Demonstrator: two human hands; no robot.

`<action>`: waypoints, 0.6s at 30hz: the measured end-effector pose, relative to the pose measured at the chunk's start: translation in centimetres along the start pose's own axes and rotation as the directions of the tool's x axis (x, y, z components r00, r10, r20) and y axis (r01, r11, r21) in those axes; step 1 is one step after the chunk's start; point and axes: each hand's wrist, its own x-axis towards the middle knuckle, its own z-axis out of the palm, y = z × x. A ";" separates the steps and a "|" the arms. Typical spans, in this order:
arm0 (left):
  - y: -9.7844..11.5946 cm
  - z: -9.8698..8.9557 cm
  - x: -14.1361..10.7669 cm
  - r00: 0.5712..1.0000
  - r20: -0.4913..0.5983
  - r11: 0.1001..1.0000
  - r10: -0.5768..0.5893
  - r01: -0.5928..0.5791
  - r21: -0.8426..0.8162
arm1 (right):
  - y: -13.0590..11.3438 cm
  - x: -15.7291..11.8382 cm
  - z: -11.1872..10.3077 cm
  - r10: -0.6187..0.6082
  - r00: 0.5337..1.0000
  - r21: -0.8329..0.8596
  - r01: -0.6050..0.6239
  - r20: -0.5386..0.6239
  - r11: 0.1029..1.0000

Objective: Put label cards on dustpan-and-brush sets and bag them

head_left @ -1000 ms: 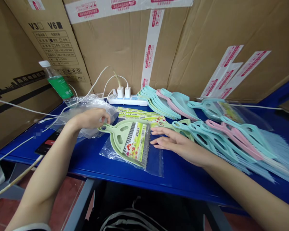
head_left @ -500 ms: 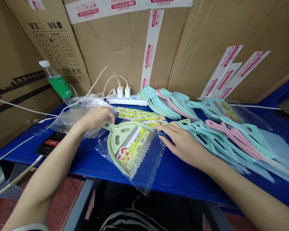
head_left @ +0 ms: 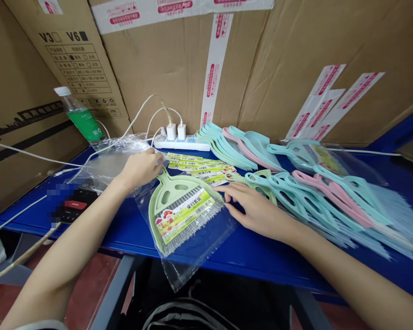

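Observation:
A light green dustpan (head_left: 174, 187) with a grey-bristled brush (head_left: 206, 215) and a printed card (head_left: 182, 217) lies in a clear plastic bag (head_left: 184, 270), near the front edge of the blue table. My left hand (head_left: 141, 170) is closed around the dustpan's handle, which its fingers partly cover. At the dustpan's right corner, my right hand (head_left: 254, 206) touches the bag with its fingers stretched and thumb apart. Several more printed cards (head_left: 199, 167) lie behind the dustpan. Right of my right hand are green, blue and pink brushes (head_left: 330, 192), loosely overlapped.
Nested dustpans (head_left: 251, 142) stand at the back, beside a white power strip (head_left: 182, 145) with plugged-in chargers. Clear bags (head_left: 113, 160), cables and a green-labelled bottle (head_left: 84, 121) are at left. A bagged blue set (head_left: 299, 153) lies back right. Cardboard boxes (head_left: 179, 68) wall the rear.
The bagged green dustpan has turned clockwise, its lower end swinging left and its card now lying flatter. My left hand has kept hold of the handle; my right hand has stayed at the corner.

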 end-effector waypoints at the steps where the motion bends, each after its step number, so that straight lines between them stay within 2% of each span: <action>1: -0.1 -0.1 0.0 1.000 0.024 1.000 -0.017 0.016 0.010 | 0.0 0.0 0.0 -0.005 1.000 -0.001 0.005 0.002 1.000; 11: -0.1 -0.2 0.1 0.996 0.079 0.998 -0.032 0.037 -0.054 | -0.1 -0.1 -0.2 -0.034 0.999 -0.028 0.035 0.019 0.999; 18: 0.1 -0.2 0.1 0.999 0.047 0.994 -0.026 0.031 -0.107 | -0.4 -0.2 -0.8 0.017 0.998 0.042 -0.020 0.062 0.999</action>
